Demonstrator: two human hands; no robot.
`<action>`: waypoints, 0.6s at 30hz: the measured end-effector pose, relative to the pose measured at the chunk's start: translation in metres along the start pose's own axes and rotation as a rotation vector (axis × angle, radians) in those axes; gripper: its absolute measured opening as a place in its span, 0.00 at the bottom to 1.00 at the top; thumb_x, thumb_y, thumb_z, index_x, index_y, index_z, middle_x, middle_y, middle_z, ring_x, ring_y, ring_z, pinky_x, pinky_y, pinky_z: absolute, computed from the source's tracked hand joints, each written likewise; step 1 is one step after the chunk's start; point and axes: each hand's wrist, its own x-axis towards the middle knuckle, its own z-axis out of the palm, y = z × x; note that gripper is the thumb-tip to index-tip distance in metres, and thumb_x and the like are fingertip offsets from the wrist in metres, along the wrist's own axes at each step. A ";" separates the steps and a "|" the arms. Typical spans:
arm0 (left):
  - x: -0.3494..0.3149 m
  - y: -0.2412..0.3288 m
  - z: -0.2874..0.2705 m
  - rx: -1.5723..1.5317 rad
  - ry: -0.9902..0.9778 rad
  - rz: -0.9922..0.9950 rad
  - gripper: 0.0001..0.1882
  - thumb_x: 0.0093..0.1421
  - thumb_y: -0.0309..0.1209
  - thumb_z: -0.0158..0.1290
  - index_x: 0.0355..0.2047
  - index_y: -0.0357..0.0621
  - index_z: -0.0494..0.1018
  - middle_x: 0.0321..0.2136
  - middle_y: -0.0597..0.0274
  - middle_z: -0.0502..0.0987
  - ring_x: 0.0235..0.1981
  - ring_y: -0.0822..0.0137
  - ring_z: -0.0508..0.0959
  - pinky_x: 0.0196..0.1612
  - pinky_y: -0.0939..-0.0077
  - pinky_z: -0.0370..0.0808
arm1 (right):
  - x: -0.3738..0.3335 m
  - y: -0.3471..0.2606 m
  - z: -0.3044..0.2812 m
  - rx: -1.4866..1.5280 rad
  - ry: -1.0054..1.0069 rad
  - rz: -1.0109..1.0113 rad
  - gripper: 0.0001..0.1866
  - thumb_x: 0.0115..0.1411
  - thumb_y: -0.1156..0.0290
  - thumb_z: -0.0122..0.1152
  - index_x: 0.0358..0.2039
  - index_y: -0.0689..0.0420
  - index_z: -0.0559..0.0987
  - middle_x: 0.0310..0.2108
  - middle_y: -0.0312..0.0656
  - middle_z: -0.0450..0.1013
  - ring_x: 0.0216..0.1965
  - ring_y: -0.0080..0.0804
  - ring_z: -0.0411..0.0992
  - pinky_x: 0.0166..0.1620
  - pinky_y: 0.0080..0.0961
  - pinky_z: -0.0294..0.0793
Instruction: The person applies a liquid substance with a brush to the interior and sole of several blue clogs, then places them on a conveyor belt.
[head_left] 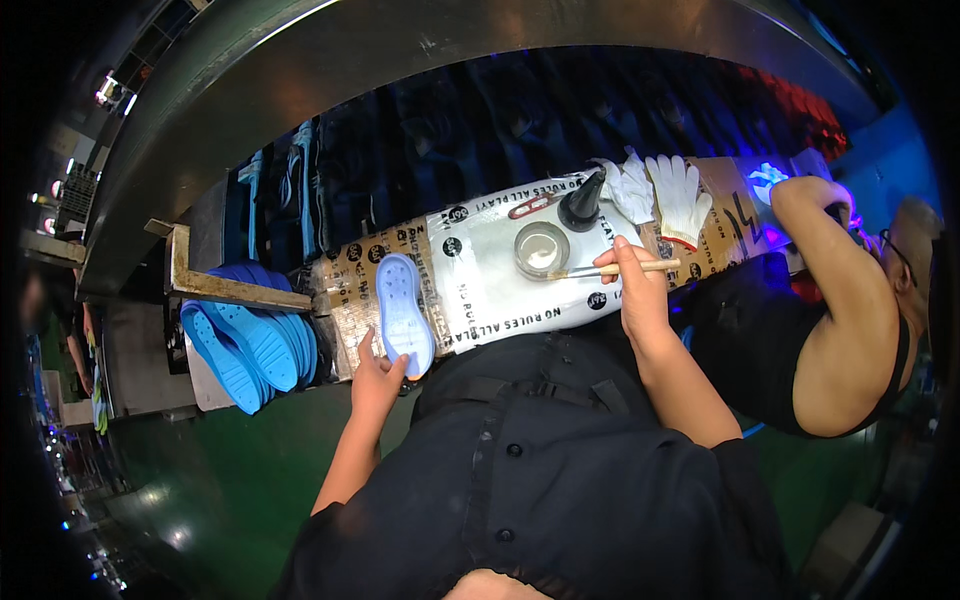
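My left hand (378,377) grips the heel end of a pale lavender-blue shoe sole (402,310), thumb on its face. The sole lies lengthwise over the cardboard, toe end away from me. In my right hand (637,285) is a thin brush (650,267) with a wooden handle, held like a pen. Its tip points left and reaches the near rim of a round clear jar (541,247). Inside the jar is something pale that I cannot make out. Just behind the jar stands a black cone-topped bottle (582,203).
Blue soles (250,335) stand stacked at left beneath a metal bracket (235,285). White gloves (677,197) and a small red-handled tool (533,206) lie toward the back. Dark shoe-like shapes line the far side under a metal beam (420,35). A co-worker (840,300) sits close on the right.
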 end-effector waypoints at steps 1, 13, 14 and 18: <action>0.006 -0.001 0.006 -0.111 0.011 -0.015 0.34 0.54 0.30 0.53 0.57 0.35 0.51 0.17 0.61 0.72 0.15 0.71 0.71 0.21 0.78 0.68 | 0.001 0.000 0.000 -0.017 -0.003 0.002 0.21 0.62 0.59 0.48 0.22 0.63 0.76 0.18 0.36 0.66 0.24 0.19 0.61 0.31 0.16 0.58; 0.010 0.086 -0.015 -1.162 -0.231 -0.048 0.22 0.53 0.28 0.50 0.48 0.40 0.60 0.30 0.57 0.74 0.19 0.70 0.72 0.23 0.81 0.70 | 0.004 -0.012 -0.003 0.071 -0.020 -0.046 0.19 0.62 0.63 0.48 0.22 0.64 0.75 0.21 0.40 0.69 0.25 0.23 0.63 0.33 0.19 0.62; 0.003 0.105 -0.012 -1.147 -0.141 0.024 0.24 0.53 0.28 0.50 0.50 0.40 0.58 0.34 0.55 0.74 0.21 0.69 0.75 0.24 0.81 0.71 | 0.003 -0.017 0.000 0.044 -0.013 -0.101 0.21 0.61 0.60 0.47 0.21 0.64 0.76 0.19 0.39 0.69 0.24 0.22 0.64 0.33 0.18 0.62; -0.004 0.129 -0.011 -0.948 -0.184 0.206 0.22 0.57 0.24 0.48 0.50 0.33 0.55 0.39 0.49 0.72 0.33 0.64 0.77 0.29 0.79 0.76 | -0.009 -0.047 0.014 0.036 -0.151 -0.204 0.20 0.62 0.62 0.46 0.21 0.64 0.77 0.20 0.40 0.72 0.25 0.23 0.66 0.36 0.20 0.64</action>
